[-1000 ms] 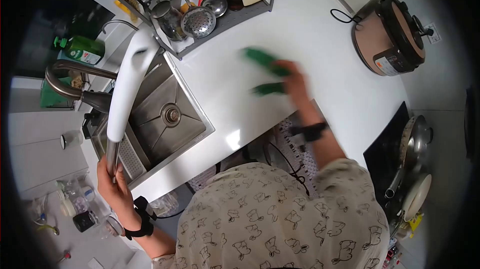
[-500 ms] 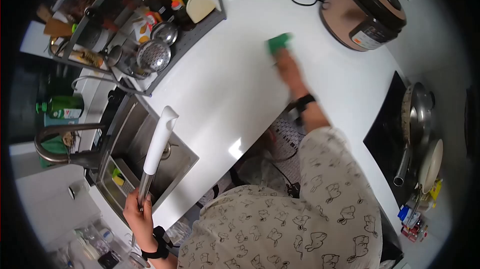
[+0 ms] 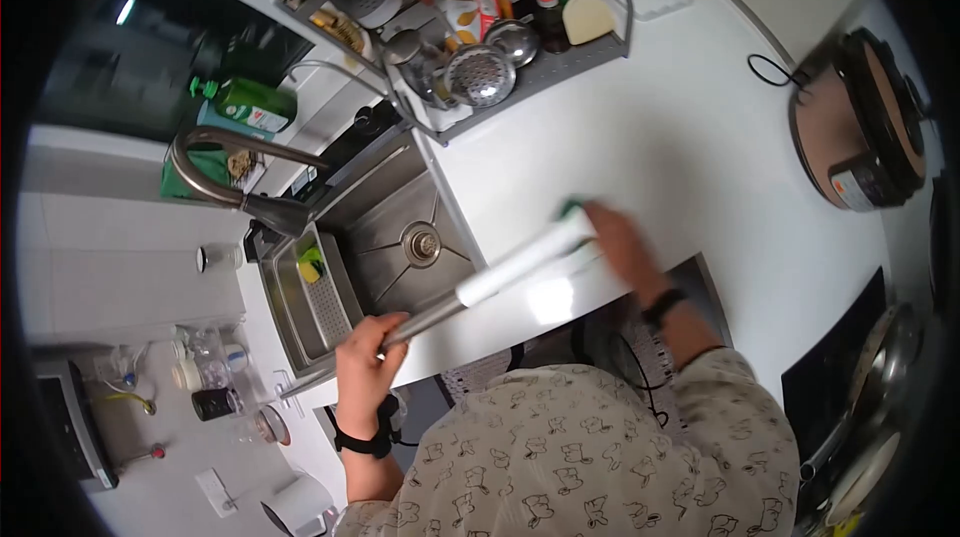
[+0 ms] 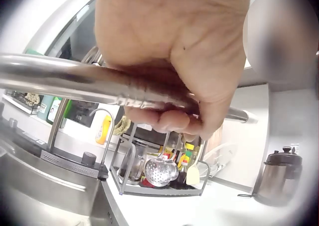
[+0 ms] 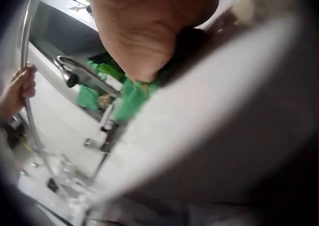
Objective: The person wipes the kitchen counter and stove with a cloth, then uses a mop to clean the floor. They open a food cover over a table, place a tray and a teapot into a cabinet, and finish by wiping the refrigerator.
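Note:
The left hand (image 3: 368,362) curls its fingers round a metal pole (image 3: 425,325) that has a long white end (image 3: 525,259). In the left wrist view, the left hand (image 4: 174,46) wraps the shiny pole (image 4: 60,79) from above. Over the white counter (image 3: 640,127) the right hand (image 3: 625,247), blurred, has a green cloth (image 3: 570,207) at its fingers, partly hidden behind the white end. The right wrist view shows the green cloth (image 5: 132,101) under the right hand (image 5: 149,31), against the counter's surface; its fingertips are hidden.
A steel sink (image 3: 400,287) lies beyond the left hand, with a faucet (image 3: 215,192) over it. A rack (image 3: 545,72) of utensils and bottles stands at the counter's back. To the right are a rice cooker (image 3: 850,127) and a black cooktop (image 3: 825,342) with pans.
The pole's white end has swung from above the sink toward the right and now crosses in front of the cloth. The right hand has moved the green cloth nearer the counter's front edge. The view has shifted.

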`<state>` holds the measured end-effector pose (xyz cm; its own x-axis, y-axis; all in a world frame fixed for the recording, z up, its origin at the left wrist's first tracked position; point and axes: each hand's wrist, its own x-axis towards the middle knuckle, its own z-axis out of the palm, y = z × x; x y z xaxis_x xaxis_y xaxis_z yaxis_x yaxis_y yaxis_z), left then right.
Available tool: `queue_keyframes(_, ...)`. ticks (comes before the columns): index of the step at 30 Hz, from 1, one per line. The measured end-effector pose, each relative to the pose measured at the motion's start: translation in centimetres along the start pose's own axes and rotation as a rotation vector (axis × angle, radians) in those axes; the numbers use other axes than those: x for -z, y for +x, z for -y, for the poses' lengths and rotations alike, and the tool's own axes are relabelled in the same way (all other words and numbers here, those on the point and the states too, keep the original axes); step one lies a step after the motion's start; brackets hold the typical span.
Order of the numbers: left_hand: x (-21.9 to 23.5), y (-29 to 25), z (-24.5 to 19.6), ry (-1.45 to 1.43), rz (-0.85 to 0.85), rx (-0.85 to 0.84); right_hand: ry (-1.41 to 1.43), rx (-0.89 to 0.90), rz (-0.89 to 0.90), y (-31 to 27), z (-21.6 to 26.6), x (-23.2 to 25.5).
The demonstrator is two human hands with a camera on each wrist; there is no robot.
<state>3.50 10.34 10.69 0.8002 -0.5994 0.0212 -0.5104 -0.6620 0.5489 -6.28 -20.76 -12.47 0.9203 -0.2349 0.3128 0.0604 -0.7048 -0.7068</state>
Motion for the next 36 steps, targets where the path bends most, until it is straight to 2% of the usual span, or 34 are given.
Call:
queue_keyframes(1, -0.2, -0.3, 0.4, 0.005, 0.015, -0.032, -0.319, -0.021, -0.177, -0.8, -4.4, 1.9)
queue_keyframes(2, -0.5, -0.8, 1.0, 0.025, 0.035, -0.068, -0.441, -0.255, -0.219, 0.6, -7.1, 5.1)
queue_keyframes(3, -0.4, -1.3, 0.8, 0.023, 0.059, -0.056, -0.362, -0.354, -0.390, 1.5, -9.9, 7.5)
queue_keyframes(4, -0.4, -1.5, 0.6, 0.022, 0.079, -0.053, -0.749, -0.285, -0.388, 2.5, -11.8, 9.2)
queue_keyframes(6, -0.3, -2.0, 0.6, 0.005, 0.048, -0.026, -0.751, -0.273, -0.491, 6.5, -16.8, 8.9)
queue_keyframes(8, 0.3, -2.5, 0.1, 0.066, -0.014, -0.048, -0.579, -0.370, -0.417, 11.7, -14.9, 5.4)
queue_keyframes(11, 1.2, -3.0, -0.5, 0.093, -0.048, -0.024, -0.321, -0.041, -0.323, 16.3, -11.0, -5.2)
queue_keyframes(12, 1.4, -3.2, -0.6, 0.100, -0.056, -0.030, -0.173, -0.101, -0.234, 17.3, -7.5, -8.2)
queue_keyframes(13, 1.6, -3.4, -0.5, 0.091, -0.049, -0.032, 0.052, -0.072, -0.251, 17.5, -4.3, -10.9)
queue_keyframes(14, 1.7, -3.7, -0.5, 0.099, -0.055, -0.029, -0.061, 0.064, -0.196, 17.7, -2.5, -14.0)
queue_keyframes(15, 1.7, -3.9, -0.4, 0.084, -0.037, -0.039, 0.068, 0.107, -0.181, 17.7, -0.7, -17.2)
queue_keyframes(16, 1.8, -4.1, -0.3, 0.068, -0.018, -0.051, 0.049, 0.235, -0.099, 17.4, 1.7, -18.5)
queue_keyframes(17, 1.8, -4.3, -0.3, 0.070, -0.026, -0.054, 0.078, 0.283, -0.054, 16.9, 4.3, -20.0)
queue_keyframes(18, 1.7, -4.4, -0.2, 0.063, -0.030, -0.067, 0.152, 0.284, 0.204, 16.0, 6.8, -20.3)
queue_keyframes(20, 1.6, -4.6, -0.1, 0.043, -0.036, -0.098, 0.392, 0.120, 0.442, 13.3, 11.4, -22.1)
queue_keyframes(23, 2.0, -4.9, 0.6, 0.040, 0.003, -0.127, 0.511, 0.205, 0.337, 10.5, 13.8, -19.0)
queue_keyframes(24, 2.2, -5.1, 0.8, 0.037, 0.002, -0.105, 0.518, 0.215, 0.295, 9.8, 13.1, -16.3)
queue_keyframes(25, 2.3, -5.0, 1.1, 0.041, -0.005, -0.149, 0.510, 0.129, 0.325, 9.3, 12.5, -12.4)
queue_keyframes(26, 2.3, -4.8, 1.4, 0.045, -0.014, -0.192, 0.283, 0.221, 0.218, 8.6, 10.0, -9.5)
queue_keyframes(27, 2.5, -4.7, 1.4, 0.038, -0.024, -0.214, 0.211, 0.246, 0.081, 7.2, 7.6, -5.9)
queue_keyframes(28, 2.6, -4.6, 1.6, 0.036, -0.036, -0.182, -0.031, 0.054, 0.082, 5.7, 4.0, -3.4)
queue_keyframes(29, 2.7, -4.7, 1.7, 0.034, -0.045, -0.216, -0.039, 0.026, 0.024, 3.5, 0.6, -0.3)
queue_keyframes(30, 2.8, -4.8, 1.8, 0.027, -0.049, -0.248, -0.115, -0.234, 0.045, 1.0, -1.1, 2.1)
queue_keyframes(32, 2.4, -5.2, 2.1, -0.006, -0.049, -0.274, -0.238, -0.273, 0.068, -2.5, -0.6, 1.9)
queue_keyframes(35, 2.0, -6.1, 1.7, -0.039, -0.004, -0.276, -0.265, -0.109, 0.238, -6.7, 3.9, -4.8)
queue_keyframes(36, 1.8, -6.2, 1.7, -0.063, -0.010, -0.264, -0.278, 0.046, 0.278, -7.1, 6.6, -7.3)
